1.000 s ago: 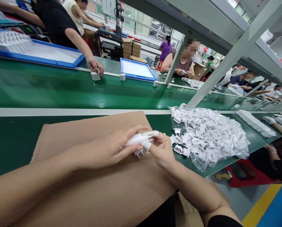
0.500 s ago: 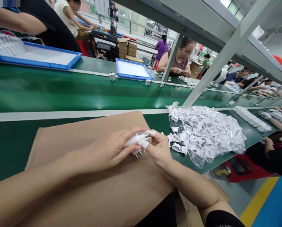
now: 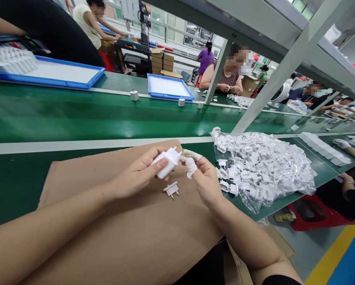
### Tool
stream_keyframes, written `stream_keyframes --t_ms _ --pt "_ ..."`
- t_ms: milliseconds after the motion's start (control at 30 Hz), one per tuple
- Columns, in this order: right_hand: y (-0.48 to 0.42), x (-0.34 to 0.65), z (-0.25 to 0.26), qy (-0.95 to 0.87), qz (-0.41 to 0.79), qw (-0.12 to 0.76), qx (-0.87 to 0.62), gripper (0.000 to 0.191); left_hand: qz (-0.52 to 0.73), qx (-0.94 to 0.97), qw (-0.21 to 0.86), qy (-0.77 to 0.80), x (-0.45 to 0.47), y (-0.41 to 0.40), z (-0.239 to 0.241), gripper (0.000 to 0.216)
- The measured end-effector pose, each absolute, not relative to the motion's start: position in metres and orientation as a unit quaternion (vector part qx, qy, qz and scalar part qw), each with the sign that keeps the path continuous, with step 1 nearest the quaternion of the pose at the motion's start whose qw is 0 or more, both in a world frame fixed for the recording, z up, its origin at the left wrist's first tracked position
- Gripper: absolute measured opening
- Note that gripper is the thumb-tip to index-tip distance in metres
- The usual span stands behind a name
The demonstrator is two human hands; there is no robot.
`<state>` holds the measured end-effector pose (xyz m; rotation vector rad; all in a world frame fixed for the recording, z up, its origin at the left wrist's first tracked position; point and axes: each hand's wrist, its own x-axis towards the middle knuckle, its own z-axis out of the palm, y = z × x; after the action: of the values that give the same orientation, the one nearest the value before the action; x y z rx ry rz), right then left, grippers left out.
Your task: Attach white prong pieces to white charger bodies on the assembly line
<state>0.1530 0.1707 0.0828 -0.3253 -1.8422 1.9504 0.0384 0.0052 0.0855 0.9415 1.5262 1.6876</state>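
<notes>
My left hand grips a white plug-in charger by its body, tilted so that its two metal pins point up and to the right. White finger covers are on the thumb and forefinger of my right hand, which pinch at the pin end of the charger. Just below the hands, a loose white plug piece with two pins rests on the cardboard sheet. To the right, a clear plastic bag spills over with many similar white plug pieces.
Beyond the bench runs a green conveyor carrying small white charger bodies. Blue trays lie along its far side. A slanted metal post rises behind the bag. White boxes stand in a row at right. Co-workers sit across and to the right.
My left hand has turned and lifted the charger, showing more of its body. The loose plug piece beneath is now uncovered. The charger bodies on the conveyor have shifted slightly left.
</notes>
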Motion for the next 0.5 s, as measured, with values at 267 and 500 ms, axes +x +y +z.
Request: stream_keyframes --t_ms 267,500 --pt "0.179 0.147 0.071 -0.776 0.553 0.296 -0.073 0.037 0.731 0.239 0.379 0.515 0.019 0.006 0.077 0.041" --pt "0.175 0.146 0.058 -0.839 0.304 0.438 0.107 0.063 0.709 0.288 0.407 0.498 0.049 0.009 0.072 0.044"
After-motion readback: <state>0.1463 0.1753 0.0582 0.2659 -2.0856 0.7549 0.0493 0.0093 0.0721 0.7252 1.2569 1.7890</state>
